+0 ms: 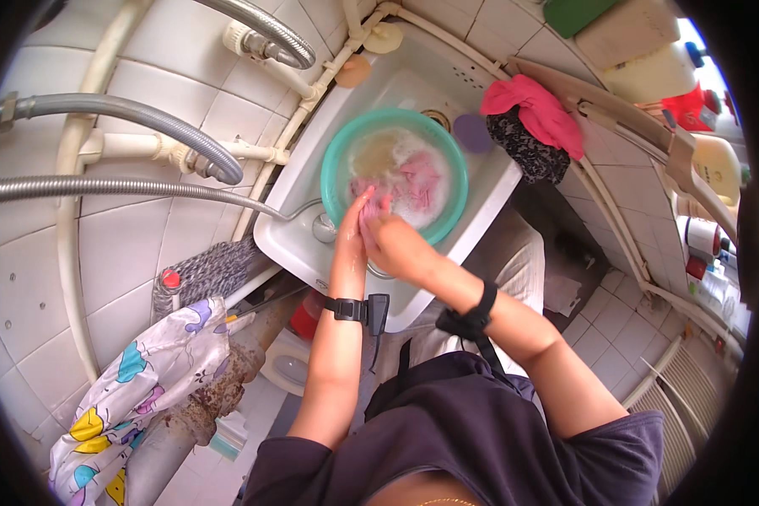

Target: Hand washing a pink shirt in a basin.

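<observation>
A round turquoise basin [459, 152] stands in a white sink, with cloudy, sudsy water inside. Wet pink cloth [419, 179] lies bunched in the foam. At the basin's near rim, my left hand [353, 228] presses a fold of this cloth, its fingers stretched along it. My right hand [399, 246] is closed on the same fold from the other side, fingers curled. Part of the gripped cloth is hidden between the two hands. Both wrists wear black straps.
The white sink [291, 244] has a shower head [324, 228] beside the basin. Bright pink fabric [535, 110] and black patterned fabric [527, 148] hang over its right edge. Metal hoses [135, 118] cross on the left. Bottles [717, 164] line a shelf at right.
</observation>
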Demonstrator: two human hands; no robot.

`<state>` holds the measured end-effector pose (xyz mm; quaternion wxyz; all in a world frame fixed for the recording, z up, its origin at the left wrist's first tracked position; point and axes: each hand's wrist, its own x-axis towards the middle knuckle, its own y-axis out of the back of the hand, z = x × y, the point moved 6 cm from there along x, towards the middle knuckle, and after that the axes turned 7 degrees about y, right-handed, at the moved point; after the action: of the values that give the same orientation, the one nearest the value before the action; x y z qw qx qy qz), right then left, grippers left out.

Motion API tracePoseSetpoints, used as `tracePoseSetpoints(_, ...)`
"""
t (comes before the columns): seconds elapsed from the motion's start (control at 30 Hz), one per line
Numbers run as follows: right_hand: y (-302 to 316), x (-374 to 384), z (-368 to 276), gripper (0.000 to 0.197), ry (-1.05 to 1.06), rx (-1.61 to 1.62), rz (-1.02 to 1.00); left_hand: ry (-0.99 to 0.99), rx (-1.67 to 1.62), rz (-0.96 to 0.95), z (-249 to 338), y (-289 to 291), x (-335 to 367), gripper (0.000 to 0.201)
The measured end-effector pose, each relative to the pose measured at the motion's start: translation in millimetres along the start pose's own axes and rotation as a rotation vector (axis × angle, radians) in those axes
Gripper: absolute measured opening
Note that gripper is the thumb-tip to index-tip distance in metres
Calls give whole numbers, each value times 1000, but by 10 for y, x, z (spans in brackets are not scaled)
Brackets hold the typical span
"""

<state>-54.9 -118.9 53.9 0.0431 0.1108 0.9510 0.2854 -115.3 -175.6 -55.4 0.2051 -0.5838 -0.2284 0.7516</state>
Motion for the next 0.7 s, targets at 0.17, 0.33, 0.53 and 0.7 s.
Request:
tracePoseSetpoints(0.17, 310, -318, -149, 25, -219, 471, 25, 0, 267, 35, 85, 413, 109, 31)
tracePoseSetpoints(0.33, 747, 64, 623, 22, -381, 789, 339, 128, 237, -91, -104, -218, -499, 46)
tracePoseSetpoints(0.53, 64, 202, 684, 30, -501, 912, 172, 139, 374, -129, -23, -515, -987, 42)
tracePoseSetpoints(0.7, -48, -95, 375, 52, -495, 1585, 329, 341, -279, -558, -208, -894, -1187, 38)
